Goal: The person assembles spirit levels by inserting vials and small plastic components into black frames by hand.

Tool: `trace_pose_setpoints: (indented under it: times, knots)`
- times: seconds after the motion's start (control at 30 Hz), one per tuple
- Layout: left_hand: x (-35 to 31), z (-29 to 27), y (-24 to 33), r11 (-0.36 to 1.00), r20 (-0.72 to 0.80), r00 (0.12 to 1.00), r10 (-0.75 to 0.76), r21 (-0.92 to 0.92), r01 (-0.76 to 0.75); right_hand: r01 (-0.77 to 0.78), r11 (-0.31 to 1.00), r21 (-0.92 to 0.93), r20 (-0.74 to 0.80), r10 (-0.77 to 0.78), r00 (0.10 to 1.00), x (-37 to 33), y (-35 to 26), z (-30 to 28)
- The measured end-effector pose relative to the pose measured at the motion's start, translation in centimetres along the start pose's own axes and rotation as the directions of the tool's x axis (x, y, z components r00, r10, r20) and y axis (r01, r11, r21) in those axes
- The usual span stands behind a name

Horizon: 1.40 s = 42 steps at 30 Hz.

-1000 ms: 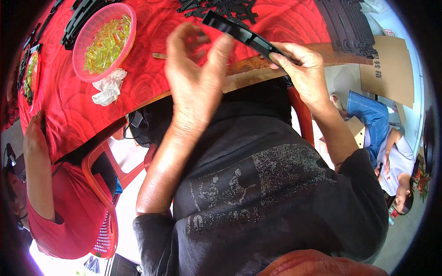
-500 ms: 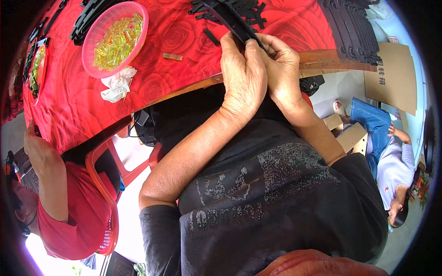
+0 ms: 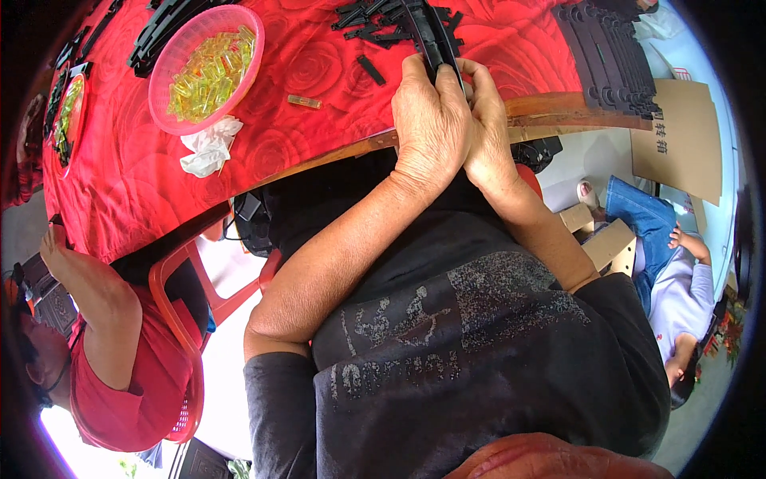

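Note:
Both of my hands meet at the table's front edge around a long black plastic strip (image 3: 431,36). My left hand (image 3: 431,120) is closed on its near end, thumb lying along it. Against the same end, from the other side, presses my right hand (image 3: 488,116), with its fingers partly hidden behind the left. The strip points away from me over a heap of short black plastic pieces (image 3: 375,20). One loose black piece (image 3: 371,70) lies left of my hands. Farther left rests a small yellowish clear tube (image 3: 305,102), like those in the pink basket (image 3: 159,108).
A crumpled white tissue (image 3: 209,152) lies beside the basket on the red cloth (image 3: 287,48). Black strips are stacked at the right (image 3: 602,60) and far left (image 3: 163,36). A person in red (image 3: 136,383) sits left on a red chair (image 3: 171,279); another person (image 3: 686,295) is at right.
The black strip has swung more upright, its far end moving right. My hands have shifted slightly right with it. The person in red has moved their arm.

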<state>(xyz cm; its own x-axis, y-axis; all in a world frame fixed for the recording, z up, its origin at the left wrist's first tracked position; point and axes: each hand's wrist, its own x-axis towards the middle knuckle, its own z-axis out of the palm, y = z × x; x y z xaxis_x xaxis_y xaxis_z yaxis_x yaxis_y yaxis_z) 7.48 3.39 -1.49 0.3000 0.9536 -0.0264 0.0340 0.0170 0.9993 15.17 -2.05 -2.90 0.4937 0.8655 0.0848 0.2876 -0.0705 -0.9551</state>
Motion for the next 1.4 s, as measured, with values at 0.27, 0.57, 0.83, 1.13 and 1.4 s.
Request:
trace_pose_setpoints:
  times: [0.27, 0.57, 0.83, 1.13, 1.4]
  knots:
    - [-0.3, -1.0, 0.9, 0.998, 0.100, 0.995, 0.009, 0.067, -0.015, -0.005, 0.996, 0.093, 0.048, 0.001, 0.999, -1.4, -1.0, -0.1]
    - [-0.4, -2.5, 2.1, 0.942, 0.238, 0.971, 0.018, 0.321, -0.096, -0.247, 0.909, 0.336, 0.244, 0.169, 0.955, -3.0, -1.3, -1.7]
    - [-2.1, -2.7, 1.9, 0.934, 0.352, 0.936, 0.029, 0.323, -0.150, -0.097, 0.855, 0.509, -0.121, 0.183, 0.975, 0.0, -2.5, -2.8]
    - [-3.6, -3.9, 1.2, 0.987, 0.437, 0.899, -0.006, 0.149, -0.066, -0.206, 0.653, 0.729, 0.076, 0.222, 0.972, 2.2, -1.5, -3.6]
    - [-4.8, -4.4, 0.6, 0.965, 0.465, 0.859, -0.216, -0.032, 0.260, -0.179, 0.641, 0.746, 0.092, 0.167, 0.982, 1.9, -1.8, -3.4]
